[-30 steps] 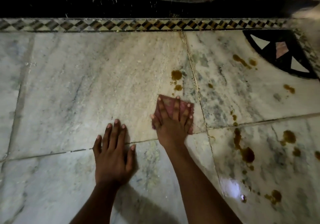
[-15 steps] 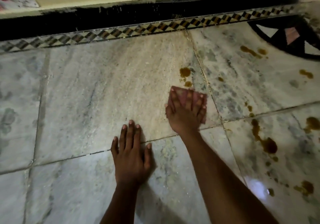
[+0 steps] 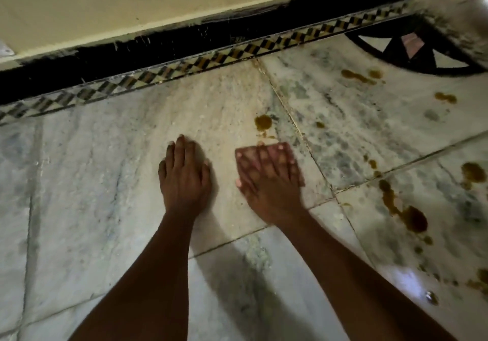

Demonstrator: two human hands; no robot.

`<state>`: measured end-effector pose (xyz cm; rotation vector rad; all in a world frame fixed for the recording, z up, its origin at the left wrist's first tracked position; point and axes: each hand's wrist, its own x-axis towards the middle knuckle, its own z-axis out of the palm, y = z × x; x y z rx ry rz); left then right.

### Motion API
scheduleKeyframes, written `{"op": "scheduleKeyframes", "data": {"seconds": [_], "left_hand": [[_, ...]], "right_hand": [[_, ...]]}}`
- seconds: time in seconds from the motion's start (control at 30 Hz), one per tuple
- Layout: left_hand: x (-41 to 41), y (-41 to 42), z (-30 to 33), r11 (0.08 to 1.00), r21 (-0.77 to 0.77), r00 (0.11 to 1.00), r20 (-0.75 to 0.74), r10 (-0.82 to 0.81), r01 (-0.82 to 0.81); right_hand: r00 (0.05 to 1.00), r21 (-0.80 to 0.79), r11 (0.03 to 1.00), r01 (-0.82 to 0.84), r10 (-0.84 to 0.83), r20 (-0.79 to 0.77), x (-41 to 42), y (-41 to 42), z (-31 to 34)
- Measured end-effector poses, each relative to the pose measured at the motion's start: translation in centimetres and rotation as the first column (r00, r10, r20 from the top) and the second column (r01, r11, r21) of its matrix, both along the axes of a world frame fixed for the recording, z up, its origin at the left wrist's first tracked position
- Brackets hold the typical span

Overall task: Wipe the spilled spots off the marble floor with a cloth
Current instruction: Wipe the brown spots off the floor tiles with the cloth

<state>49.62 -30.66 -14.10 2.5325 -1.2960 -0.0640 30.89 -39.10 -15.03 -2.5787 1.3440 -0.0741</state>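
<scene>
My right hand (image 3: 266, 182) lies flat with spread fingers on a small pink cloth (image 3: 297, 173), pressing it onto the marble floor (image 3: 105, 171). Just beyond the cloth's far edge sits a brown spilled spot (image 3: 263, 122), with a smaller smear (image 3: 266, 137) touching that edge. My left hand (image 3: 184, 174) rests palm-down on bare marble to the left of the cloth and holds nothing. More brown spots lie to the right: a long dark streak (image 3: 404, 208), a blotch (image 3: 472, 173), and spots near the inlay (image 3: 356, 76).
A checkered tile border (image 3: 184, 67) and a black skirting (image 3: 132, 53) run along the cream wall (image 3: 132, 5) at the back. A black inlaid floor pattern (image 3: 412, 53) sits at the top right. A small shiny droplet (image 3: 431, 297) lies at the lower right.
My left hand has slid forward and now rests beside the cloth. My right hand has pushed the cloth up to the smaller spot. The camera has tilted.
</scene>
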Motion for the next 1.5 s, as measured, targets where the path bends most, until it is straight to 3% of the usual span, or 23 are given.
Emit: {"op": "scheduleKeyframes", "data": {"seconds": [0.07, 0.1, 0.2, 0.27, 0.33, 0.4, 0.47, 0.53, 0.63, 0.7, 0.77, 0.83, 0.9, 1.0, 1.07, 1.13, 1.2, 1.27, 1.33, 1.4, 1.47, 1.5], "left_hand": [[-0.1, -0.1, -0.4, 0.998, -0.035, 0.998, -0.020, 0.054, -0.055], [-0.1, -0.4, -0.6, 0.996, -0.056, 0.997, -0.038, 0.065, -0.067], [0.0, -0.4, -0.7, 0.994, -0.069, 0.996, -0.043, 0.077, -0.080], [0.1, -0.6, -0.7, 0.994, -0.067, 0.996, -0.031, 0.083, -0.085], [0.0, -0.7, -0.5, 0.995, -0.054, 0.996, -0.024, 0.085, -0.086], [0.0, -0.8, -0.4, 0.996, -0.033, 0.996, -0.031, 0.080, -0.081], [-0.1, -0.9, -0.3, 0.996, -0.017, 0.995, -0.033, 0.089, -0.090], [0.0, -0.9, -0.4, 0.995, -0.028, 0.995, -0.023, 0.098, -0.099], [0.1, -1.0, -0.5, 0.996, -0.028, 0.996, -0.001, 0.088, -0.088], [0.1, -1.0, -0.6, 0.995, -0.005, 0.995, 0.016, 0.096, -0.096], [0.0, -1.0, -0.7, 0.995, 0.008, 0.995, 0.014, 0.101, -0.101], [0.1, -1.1, -0.7, 0.995, 0.017, 0.995, 0.003, 0.101, -0.101], [0.1, -0.9, -0.6, 0.994, 0.022, 0.995, 0.006, 0.102, -0.103], [0.1, -1.0, -0.3, 0.995, 0.012, 0.995, 0.002, 0.097, -0.097], [0.2, -1.0, -0.5, 0.994, 0.013, 0.994, -0.009, 0.106, -0.106], [0.1, -1.0, -0.5, 0.994, 0.013, 0.994, -0.006, 0.108, -0.108], [0.1, -0.9, -0.7, 0.994, 0.015, 0.995, -0.002, 0.104, -0.104], [0.3, -1.0, -0.7, 0.994, 0.014, 0.994, -0.002, 0.108, -0.108], [0.2, -1.1, -0.8, 0.993, 0.026, 0.993, -0.010, 0.117, -0.117], [0.1, -1.0, -0.7, 0.992, 0.039, 0.993, -0.006, 0.120, -0.120], [0.1, -1.0, -0.5, 0.992, 0.040, 0.993, -0.013, 0.119, -0.119], [0.2, -1.1, -0.5, 0.992, 0.042, 0.993, -0.019, 0.117, -0.116]], "right_hand": [[0.997, -0.013, 0.997, -0.076, 0.077, 0.015, -3.5, 0.8, -0.1], [1.000, 0.004, 1.000, -0.006, 0.006, 0.003, -5.0, 0.3, -0.4], [0.913, 0.005, 0.913, 0.408, -0.408, 0.012, -5.0, -2.4, -0.6], [0.820, 0.064, 0.819, 0.570, -0.572, 0.026, -1.1, -5.0, -0.5], [0.864, 0.128, 0.856, 0.500, -0.503, -0.011, 2.7, -6.7, -0.3], [0.956, 0.064, 0.954, 0.293, -0.294, 0.006, 3.8, -6.7, -0.4], [0.993, -0.028, 0.993, 0.117, -0.117, 0.012, 1.9, -5.5, -0.6], [0.995, -0.040, 0.995, 0.093, -0.094, -0.015, -1.3, -4.8, -0.3], [0.930, 0.085, 0.926, 0.368, -0.367, -0.036, -2.9, -7.4, 0.4], [0.787, 0.156, 0.777, 0.610, -0.617, -0.005, -0.3, -10.3, 0.6], [0.727, 0.274, 0.694, 0.666, -0.687, -0.027, 3.9, -13.3, 1.1], [0.868, 0.299, 0.821, 0.487, -0.492, -0.063, 7.3, -14.0, 1.1], [0.983, 0.233, 0.955, 0.182, -0.172, -0.063, 7.9, -12.2, 1.1], [0.992, 0.190, 0.977, -0.093, 0.107, -0.068, 3.5, -7.8, 1.4], [0.993, 0.201, 0.979, -0.043, 0.064, -0.096, 0.2, -6.8, 1.8], [0.982, 0.176, 0.968, 0.178, -0.162, -0.101, -0.9, -8.5, 1.8], [0.899, 0.159, 0.885, 0.437, -0.436, -0.041, 1.7, -11.8, 1.3], [0.834, 0.247, 0.805, 0.539, -0.551, -0.024, 6.4, -15.7, 1.2], [0.911, 0.308, 0.862, 0.402, -0.411, -0.037, 10.8, -18.1, 1.4], [0.994, 0.285, 0.953, 0.102, -0.089, -0.060, 12.8, -17.5, 1.8], [0.980, 0.288, 0.944, -0.158, 0.186, -0.072, 11.1, -15.2, 2.0], [0.967, 0.276, 0.937, -0.212, 0.242, -0.077, 9.0, -13.9, 1.8]]}}
